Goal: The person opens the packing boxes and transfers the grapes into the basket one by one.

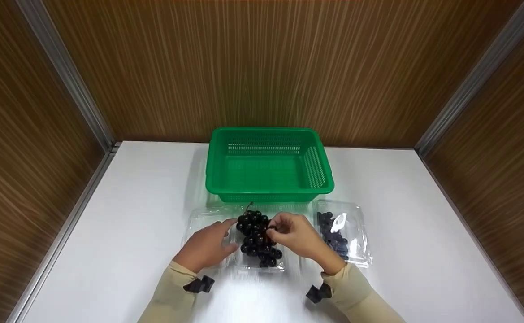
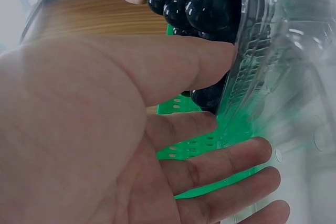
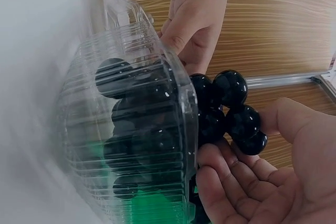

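A bunch of glossy black grapes (image 1: pixel 255 240) with a brown stem lies in a clear plastic clamshell box (image 1: pixel 253 268). In the right wrist view, some grapes (image 3: pixel 231 87) stand above the box's rim. My right hand (image 1: pixel 295 235) pinches grapes on the bunch's right side between thumb and fingers. My left hand (image 1: pixel 208 244) is at the left side of the box, holding nothing. Its thumb (image 2: pixel 194 61) lies along the rim in the left wrist view, while the other fingers are spread and nearly straight.
Behind the box is a green plastic basket (image 1: pixel 270 196) with slotted walls. The box's open clear lid (image 1: pixel 199 220) spreads to the left, partly under my left hand. On the right lies another clear box (image 1: pixel 356 224) with dark grapes inside. Wood-grain panels (image 1: pixel 262 67) enclose the white table (image 1: pixel 132 202).
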Available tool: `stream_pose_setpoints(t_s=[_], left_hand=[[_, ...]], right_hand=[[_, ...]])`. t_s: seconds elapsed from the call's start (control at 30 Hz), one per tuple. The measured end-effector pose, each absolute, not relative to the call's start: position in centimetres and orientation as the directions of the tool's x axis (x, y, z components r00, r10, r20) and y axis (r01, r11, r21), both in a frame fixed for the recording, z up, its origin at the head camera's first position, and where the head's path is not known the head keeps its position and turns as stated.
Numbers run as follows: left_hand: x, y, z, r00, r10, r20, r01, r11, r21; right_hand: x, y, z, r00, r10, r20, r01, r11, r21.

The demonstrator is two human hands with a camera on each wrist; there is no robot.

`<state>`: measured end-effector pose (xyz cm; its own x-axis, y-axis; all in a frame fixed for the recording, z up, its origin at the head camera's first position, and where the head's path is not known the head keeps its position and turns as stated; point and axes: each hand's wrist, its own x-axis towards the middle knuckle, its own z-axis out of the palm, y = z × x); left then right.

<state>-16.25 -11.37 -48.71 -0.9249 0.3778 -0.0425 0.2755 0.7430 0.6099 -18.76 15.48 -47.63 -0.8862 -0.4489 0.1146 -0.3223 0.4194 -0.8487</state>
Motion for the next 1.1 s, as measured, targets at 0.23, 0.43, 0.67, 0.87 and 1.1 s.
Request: stream_pose_setpoints(t_s=[0.23,0.43,0.67,0.87,1.1], left_hand=[[-16.2,-11.2,-48.9,-0.922,0.383,-0.058,0.267,0.736,0.622],[-16.2,-11.0,-49.0,-0.925,0.372,-0.075,0.248,0.742,0.623],[-16.5,-10.8,-48.7,-0.932,0.356,-0.071,0.249,0.77,0.588],[-16.6,-10.7,-48.8,-0.941,0.333,-0.052,0.246,0.785,0.569],[-16.5,-10.5,-48.7,-0.946,0.323,-0.029,0.253,0.79,0.559]], right_hand=[[-18.7,15.7,-47.5,-0.883,-0.444,0.15,-0.345,0.4,-0.849],[-18.8,15.8,-47.7,-0.882,-0.445,0.155,-0.346,0.387,-0.855],[-18.9,15.6,-47.4,-0.89,-0.428,0.158,-0.325,0.35,-0.878],[-19.0,15.5,-47.4,-0.899,-0.413,0.145,-0.296,0.33,-0.896],[-18.3,15.2,-46.1,-0.909,-0.398,0.125,-0.264,0.317,-0.911]])
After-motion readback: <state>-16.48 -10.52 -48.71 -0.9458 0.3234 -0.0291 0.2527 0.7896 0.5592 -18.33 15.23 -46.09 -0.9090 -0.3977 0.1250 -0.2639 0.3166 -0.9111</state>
